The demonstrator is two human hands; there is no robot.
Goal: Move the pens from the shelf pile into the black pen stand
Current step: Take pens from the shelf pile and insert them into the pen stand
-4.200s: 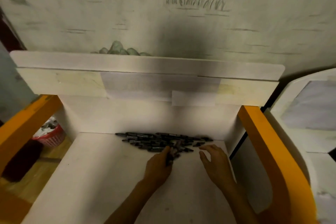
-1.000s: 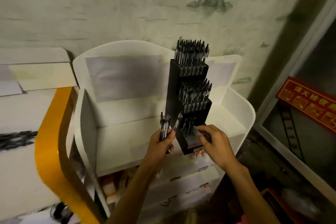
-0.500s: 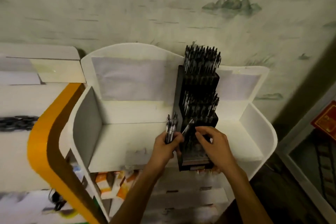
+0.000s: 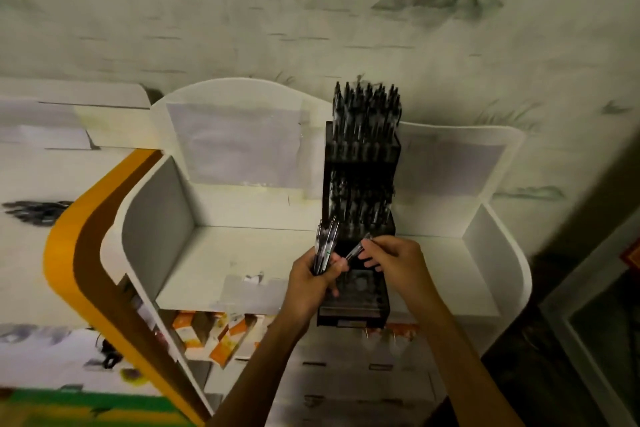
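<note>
From the head view, the black pen stand [image 4: 360, 184] rises in stepped tiers on the white shelf unit [image 4: 221, 263], its back tiers against the unit's rear panel and its front foot at the shelf's near edge. The upper tiers are packed with upright pens; the lowest front tier shows open slots.

Just left of the stand's lower front, the left hand [image 4: 310, 282] grips a bundle of pens [image 4: 323, 246], fingers curled round their lower ends so the tips fan upward beside the stand's side wall.

Directly in front of the stand's lower tier, the right hand [image 4: 394, 262] pinches a single pen [image 4: 356, 250] between thumb and fingertips; the pen is tilted, its far end pointing toward the stand. Whether it touches a slot cannot be told.

Far left of the stand, past an orange curved panel [image 4: 64, 253], the shelf pile of pens [image 4: 36, 211] lies as a dark blurred heap on a white surface.

Below the stand, under the shelf's near edge, orange and white boxes [image 4: 221, 333] sit in a lower compartment.
</note>
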